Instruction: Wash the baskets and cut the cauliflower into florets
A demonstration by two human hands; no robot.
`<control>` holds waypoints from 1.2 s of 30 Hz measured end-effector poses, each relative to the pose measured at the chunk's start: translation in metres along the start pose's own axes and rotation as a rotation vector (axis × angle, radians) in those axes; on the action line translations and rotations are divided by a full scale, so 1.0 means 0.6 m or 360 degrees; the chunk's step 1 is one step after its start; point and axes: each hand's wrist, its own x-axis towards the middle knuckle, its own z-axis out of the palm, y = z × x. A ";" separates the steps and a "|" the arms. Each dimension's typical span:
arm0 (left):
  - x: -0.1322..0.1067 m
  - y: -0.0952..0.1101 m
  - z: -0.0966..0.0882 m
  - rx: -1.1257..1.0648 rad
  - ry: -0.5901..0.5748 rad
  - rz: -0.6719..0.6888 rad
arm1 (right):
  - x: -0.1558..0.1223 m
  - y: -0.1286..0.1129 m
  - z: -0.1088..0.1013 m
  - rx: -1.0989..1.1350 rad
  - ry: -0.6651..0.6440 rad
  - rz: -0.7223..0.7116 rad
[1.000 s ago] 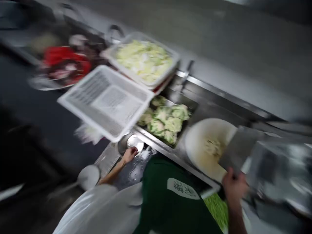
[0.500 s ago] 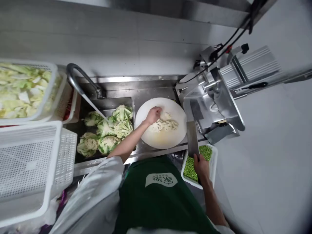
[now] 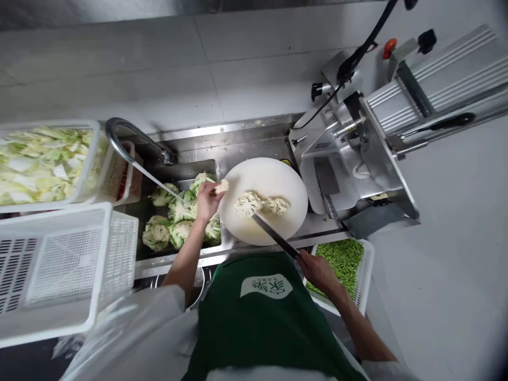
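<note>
My left hand [image 3: 208, 202] pinches a small cauliflower floret [image 3: 222, 186] at the left rim of the round white cutting board [image 3: 254, 172]. My right hand [image 3: 317, 269] grips a cleaver [image 3: 273, 233] by its handle. The cleaver's blade is seen nearly edge-on over the board, its tip beside a cut cauliflower piece [image 3: 247, 203]. Another cauliflower piece [image 3: 277, 206] lies just to the right of that one. Left of the board, several cauliflower heads [image 3: 181, 233] with green leaves fill the sink.
A curved faucet [image 3: 137, 138] runs water into the sink. White baskets stand at left, one of chopped cabbage [image 3: 43, 161], another basket [image 3: 103, 264] in front. A metal slicer [image 3: 365, 159] stands right of the board. Below it sits a basket of chopped greens [image 3: 341, 259].
My left hand has moved left from the board's middle and now shows a floret in its fingers. The cleaver has swung left from beside the board to over it. The camera view has shifted.
</note>
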 end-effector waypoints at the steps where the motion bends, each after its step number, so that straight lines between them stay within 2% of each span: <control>1: -0.033 -0.012 -0.042 0.0066 0.0108 -0.0075 | 0.022 -0.013 -0.009 -0.0074 -0.0094 -0.0114; 3: -0.104 -0.033 -0.095 0.0159 0.0248 -0.0221 | 0.069 -0.044 -0.024 -0.0210 -0.0228 -0.0281; 4: -0.138 -0.039 -0.103 0.0168 0.0263 -0.0276 | 0.092 -0.059 -0.029 -0.0266 -0.0267 -0.0332; 6: -0.195 -0.042 -0.083 0.0121 0.0213 -0.0333 | 0.130 -0.082 -0.035 -0.0353 -0.0298 -0.0325; 9: -0.238 -0.032 -0.005 -0.0031 0.0118 -0.0348 | 0.167 -0.100 -0.043 -0.0430 -0.0267 -0.0175; 12: -0.248 -0.022 0.057 -0.0217 0.0172 -0.0454 | 0.174 -0.108 -0.051 -0.0484 -0.0190 -0.0078; 14: -0.253 -0.019 0.072 -0.0334 0.0213 -0.0518 | 0.164 -0.114 -0.053 -0.0501 -0.0171 -0.0053; 20: -0.265 -0.022 0.061 -0.0400 0.0165 -0.0446 | 0.117 -0.131 -0.038 -0.0544 -0.0263 -0.0163; 26: -0.256 -0.033 0.064 -0.0406 0.0047 -0.0381 | 0.105 -0.114 -0.041 -0.0579 -0.0281 -0.0238; 30: -0.253 -0.039 0.062 -0.0384 -0.0011 -0.0351 | 0.124 -0.113 -0.047 -0.0615 -0.0342 -0.0236; 36: -0.249 -0.041 0.057 -0.0329 -0.0047 -0.0294 | 0.191 -0.149 -0.042 -0.0613 -0.0396 -0.0244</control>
